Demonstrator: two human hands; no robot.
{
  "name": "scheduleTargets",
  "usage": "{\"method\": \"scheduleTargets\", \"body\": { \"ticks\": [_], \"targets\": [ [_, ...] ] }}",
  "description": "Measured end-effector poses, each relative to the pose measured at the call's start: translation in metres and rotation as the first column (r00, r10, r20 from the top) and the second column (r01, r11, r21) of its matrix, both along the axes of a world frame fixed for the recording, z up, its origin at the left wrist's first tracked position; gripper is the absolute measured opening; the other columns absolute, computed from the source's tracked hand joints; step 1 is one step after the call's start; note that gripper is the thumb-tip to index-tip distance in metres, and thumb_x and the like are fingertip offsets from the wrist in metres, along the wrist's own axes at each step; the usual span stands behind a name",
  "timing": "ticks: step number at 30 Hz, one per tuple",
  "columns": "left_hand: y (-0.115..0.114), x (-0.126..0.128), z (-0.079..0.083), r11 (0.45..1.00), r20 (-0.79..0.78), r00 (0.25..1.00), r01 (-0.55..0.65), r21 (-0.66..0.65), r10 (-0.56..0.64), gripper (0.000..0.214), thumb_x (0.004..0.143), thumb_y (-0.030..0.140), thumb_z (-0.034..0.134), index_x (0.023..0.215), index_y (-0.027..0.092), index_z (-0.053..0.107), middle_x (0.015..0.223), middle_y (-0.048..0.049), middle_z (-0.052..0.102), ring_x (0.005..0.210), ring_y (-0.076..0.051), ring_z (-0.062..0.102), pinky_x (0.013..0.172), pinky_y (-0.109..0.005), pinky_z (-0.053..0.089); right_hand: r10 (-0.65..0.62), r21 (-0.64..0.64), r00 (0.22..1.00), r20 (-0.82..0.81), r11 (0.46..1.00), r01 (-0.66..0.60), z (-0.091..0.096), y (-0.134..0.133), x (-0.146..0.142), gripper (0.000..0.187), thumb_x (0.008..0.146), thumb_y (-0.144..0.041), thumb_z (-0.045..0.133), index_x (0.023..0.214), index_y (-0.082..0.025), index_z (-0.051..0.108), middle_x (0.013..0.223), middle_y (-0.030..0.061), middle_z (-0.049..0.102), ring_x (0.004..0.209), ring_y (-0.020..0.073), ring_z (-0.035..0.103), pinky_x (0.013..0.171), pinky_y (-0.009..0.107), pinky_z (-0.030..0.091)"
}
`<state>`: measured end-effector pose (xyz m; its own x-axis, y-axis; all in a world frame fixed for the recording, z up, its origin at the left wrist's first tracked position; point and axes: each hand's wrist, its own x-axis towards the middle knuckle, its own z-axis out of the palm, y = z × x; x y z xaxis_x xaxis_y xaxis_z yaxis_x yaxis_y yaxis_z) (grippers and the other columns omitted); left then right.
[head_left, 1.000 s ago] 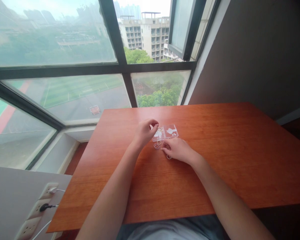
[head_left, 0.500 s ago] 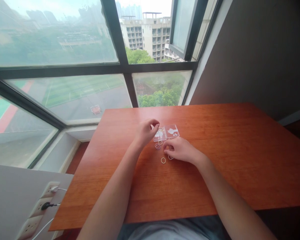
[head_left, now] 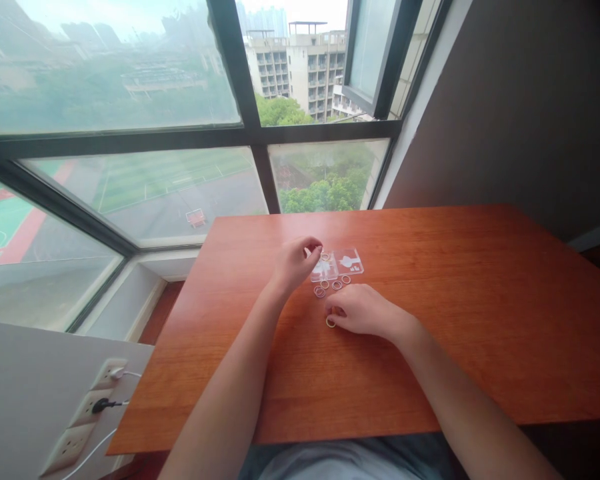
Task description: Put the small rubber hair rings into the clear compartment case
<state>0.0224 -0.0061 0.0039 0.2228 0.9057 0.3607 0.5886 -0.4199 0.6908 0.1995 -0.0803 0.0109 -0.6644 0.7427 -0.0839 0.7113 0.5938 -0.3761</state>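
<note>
Close to the small clear plastic box [head_left: 325, 275], my left hand [head_left: 296, 261] is closed in a pinch at its left side. What those fingers hold, if anything, is too small to make out. A pale ring [head_left: 325, 257] shows in the box beside the fingertips. My right hand [head_left: 364, 309] is lower on the table, its thumb and fingers curled onto a yellowish ring [head_left: 331, 323] partly hidden by them. Between the hands and the box lie several thin rings [head_left: 320, 292], some overlapping. The box's clear lid [head_left: 351, 261] is folded open to the right.
The reddish-brown wooden table [head_left: 455, 280] reaches up to dark-framed windows [head_left: 260, 137] at the back. A grey wall [head_left: 505, 120] stands to the right. Wall sockets with plugged-in cables [head_left: 100, 404] are at the lower left, beside the table edge.
My right hand has moved slightly toward me, onto the yellowish ring. Rings it had covered near the box now show. My left hand keeps its place at the box.
</note>
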Motion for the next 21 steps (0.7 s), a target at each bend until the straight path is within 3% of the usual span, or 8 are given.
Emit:
{"method": "scheduleTargets", "body": {
  "ticks": [4,10,16,21],
  "targets": [
    [0.0,0.0,0.0,1.0,-0.001,1.0,-0.001,0.004,0.001,0.012,0.081,0.024,0.057,0.082,0.018,0.068,0.072,0.0004,0.067,0.056,-0.009,0.051,0.054,-0.021,0.038,-0.088,0.107,0.992,0.089,0.991,0.079,-0.004,-0.001,-0.004,0.015,0.08,-0.02,0.054,0.072,-0.022,0.067,0.072,0.0022,0.068,0.064,0.0159,0.058,0.054,0.026,0.026],
    [0.001,0.0,0.0,1.0,0.002,1.0,0.005,0.012,-0.005,0.013,0.081,0.024,0.056,0.082,0.018,0.068,0.072,0.0001,0.067,0.056,-0.009,0.051,0.054,-0.021,0.039,-0.152,0.076,0.988,0.03,0.986,0.149,-0.011,0.004,-0.004,0.012,0.081,-0.023,0.057,0.077,-0.023,0.068,0.078,0.0014,0.07,0.069,0.0152,0.06,0.058,0.025,0.03],
    [0.001,0.0,0.0,1.0,0.001,1.0,0.011,0.021,-0.011,0.013,0.081,0.023,0.056,0.081,0.018,0.068,0.072,-0.0002,0.067,0.056,-0.009,0.052,0.054,-0.021,0.039,-0.254,0.03,0.939,-0.233,0.963,0.268,-0.012,0.016,0.006,0.01,0.08,-0.024,0.059,0.08,-0.022,0.069,0.064,-0.0032,0.063,0.059,0.0098,0.052,0.057,0.021,0.031],
    [0.001,0.0,-0.001,1.0,0.009,1.0,0.012,0.028,-0.013,0.013,0.081,0.024,0.057,0.082,0.018,0.068,0.072,-0.0007,0.067,0.056,-0.009,0.052,0.054,-0.021,0.04,-0.35,-0.003,0.747,-0.565,0.907,0.422,-0.01,0.02,0.015,0.014,0.081,-0.029,0.058,0.081,-0.018,0.067,0.052,-0.0067,0.046,0.049,0.0079,0.041,0.052,0.02,0.033]
  ]
}}
